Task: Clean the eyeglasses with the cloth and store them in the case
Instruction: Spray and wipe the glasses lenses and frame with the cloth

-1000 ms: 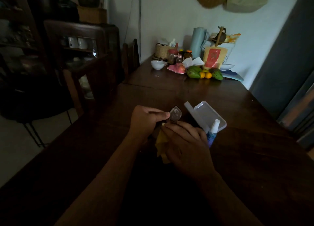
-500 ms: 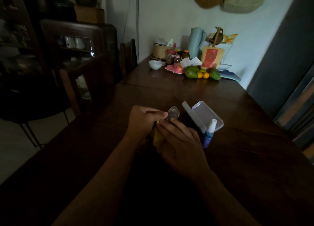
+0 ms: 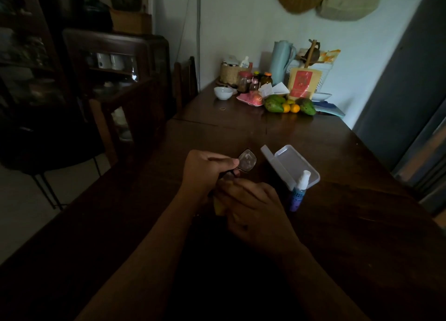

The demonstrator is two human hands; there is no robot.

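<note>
My left hand (image 3: 205,171) grips the eyeglasses (image 3: 247,162) above the dark wooden table (image 3: 337,224); one clear lens sticks out past my thumb. My right hand (image 3: 255,209) is closed around a yellow cloth (image 3: 219,206), pressed against the part of the glasses nearer me, which it hides. Only a corner of the cloth shows below my fingers. The translucent white case (image 3: 289,166) lies open just right of the lens. A small blue spray bottle (image 3: 299,191) with a white top stands in front of the case, close to my right hand.
At the table's far end stand a white bowl (image 3: 223,93), jars, a pale blue jug (image 3: 281,62), a yellow packet and green and orange fruit (image 3: 289,105). Wooden chairs (image 3: 125,117) line the left side. A cabinet stands at the left; a grey door at the right.
The glasses and both hands have stayed in nearly the same spot. My right hand has slid slightly nearer me along the frame with the cloth. The case and bottle have not moved.
</note>
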